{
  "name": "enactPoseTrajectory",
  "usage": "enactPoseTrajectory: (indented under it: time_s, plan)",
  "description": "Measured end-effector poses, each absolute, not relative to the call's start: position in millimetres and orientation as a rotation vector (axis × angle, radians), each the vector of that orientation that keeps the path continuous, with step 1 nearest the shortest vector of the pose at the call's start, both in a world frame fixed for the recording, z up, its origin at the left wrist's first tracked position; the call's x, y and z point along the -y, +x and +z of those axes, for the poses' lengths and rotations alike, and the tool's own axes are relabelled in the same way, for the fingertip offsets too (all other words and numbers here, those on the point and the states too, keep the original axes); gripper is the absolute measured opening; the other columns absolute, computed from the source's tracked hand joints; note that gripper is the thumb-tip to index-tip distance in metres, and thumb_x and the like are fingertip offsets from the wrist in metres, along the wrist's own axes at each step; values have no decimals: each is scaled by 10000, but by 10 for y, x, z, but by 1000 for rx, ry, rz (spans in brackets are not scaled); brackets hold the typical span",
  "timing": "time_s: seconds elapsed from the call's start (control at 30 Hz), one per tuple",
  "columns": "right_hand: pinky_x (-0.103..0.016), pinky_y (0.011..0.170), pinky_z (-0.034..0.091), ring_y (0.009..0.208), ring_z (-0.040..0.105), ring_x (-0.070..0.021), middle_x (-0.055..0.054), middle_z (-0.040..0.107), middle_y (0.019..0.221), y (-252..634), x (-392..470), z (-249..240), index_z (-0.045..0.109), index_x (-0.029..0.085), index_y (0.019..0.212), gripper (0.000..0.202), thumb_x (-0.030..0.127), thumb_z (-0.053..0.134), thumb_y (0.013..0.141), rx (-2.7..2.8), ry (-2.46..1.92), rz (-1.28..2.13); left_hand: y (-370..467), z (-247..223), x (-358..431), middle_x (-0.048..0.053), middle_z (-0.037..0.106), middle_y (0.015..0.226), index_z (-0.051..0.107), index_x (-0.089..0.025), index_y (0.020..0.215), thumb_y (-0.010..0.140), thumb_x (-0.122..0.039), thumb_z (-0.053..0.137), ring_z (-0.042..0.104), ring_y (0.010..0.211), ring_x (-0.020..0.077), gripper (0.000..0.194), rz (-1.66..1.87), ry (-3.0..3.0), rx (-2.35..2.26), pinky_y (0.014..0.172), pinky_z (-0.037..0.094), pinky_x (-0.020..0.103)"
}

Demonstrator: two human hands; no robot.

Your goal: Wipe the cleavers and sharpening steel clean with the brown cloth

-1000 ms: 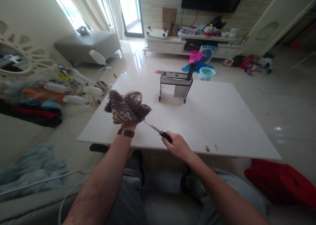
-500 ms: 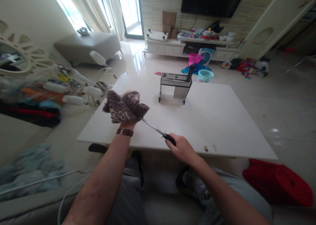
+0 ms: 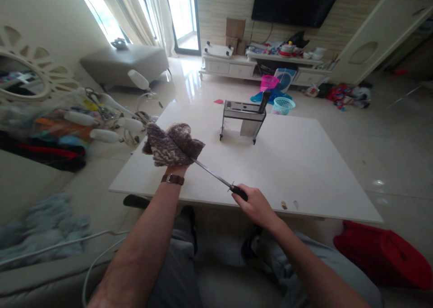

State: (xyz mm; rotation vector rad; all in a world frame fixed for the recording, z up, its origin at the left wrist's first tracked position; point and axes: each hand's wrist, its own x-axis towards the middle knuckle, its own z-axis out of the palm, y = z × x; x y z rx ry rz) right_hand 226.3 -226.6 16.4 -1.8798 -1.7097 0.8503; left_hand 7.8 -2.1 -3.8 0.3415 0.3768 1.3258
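Observation:
My right hand [image 3: 257, 205] is closed round the black handle of a sharpening steel [image 3: 214, 174], whose thin metal rod points up and left. The far end of the rod runs into a brown and white fluffy cloth [image 3: 174, 146]. My left hand [image 3: 178, 169] is under and inside this cloth, gripping it around the rod. Most of the left fingers are hidden by the cloth. Beyond my hands, a knife block [image 3: 244, 112] with clear sides stands on the white table [image 3: 297, 163]. One black-handled knife [image 3: 264, 101] sits in its right end.
Two small items, one a yellow and dark tag [image 3: 283, 205], lie at the table's near edge. A lamp with white shades [image 3: 104, 135] stands off the table's left side. A red stool-like object [image 3: 382, 254] is on the floor at right.
My right hand has drawn slightly to the right with the handle, and a little more of the rod shows out of the cloth. The camera view has shifted slightly.

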Motion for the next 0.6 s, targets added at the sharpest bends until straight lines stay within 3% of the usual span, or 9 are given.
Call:
enactPoseTrajectory:
  time_s: [0.1, 0.23, 0.4, 0.6]
  plan:
    - [-280, 703, 388, 726, 588, -176, -22, 702, 799, 2266, 2253, 169, 705, 217, 894, 201, 361, 582, 959, 1631, -1804, 922, 113, 1, 79, 53, 761, 1220, 645, -289, 1327, 1058, -570, 255, 653, 1225, 247, 551, 1404, 352, -440, 1122, 466, 542]
    - [-279, 698, 389, 738, 560, -162, -3, 659, 785, 2226, 2219, 175, 700, 192, 878, 245, 383, 570, 962, 1547, -1683, 1077, 160, 2, 109, 80, 741, 1254, 695, -265, 1222, 1053, -573, 258, 539, 1387, 282, 560, 1404, 414, -477, 1176, 401, 563]
    - [-278, 673, 384, 703, 511, -143, 13, 598, 742, 2162, 2173, 160, 721, 175, 925, 288, 424, 579, 950, 1423, -1621, 1232, 224, -32, 82, 88, 743, 1235, 679, -188, 1168, 1068, -536, 233, 434, 1454, 319, 575, 1378, 487, -525, 1189, 351, 605]
    - [-260, 546, 319, 533, 392, -106, 67, 422, 557, 2082, 2126, 143, 717, 166, 936, 325, 466, 591, 924, 1253, -1555, 1395, 244, -138, 112, 80, 740, 1259, 675, -181, 1138, 1087, -378, 305, 394, 1475, 326, 423, 1407, 664, -530, 1213, 312, 615]
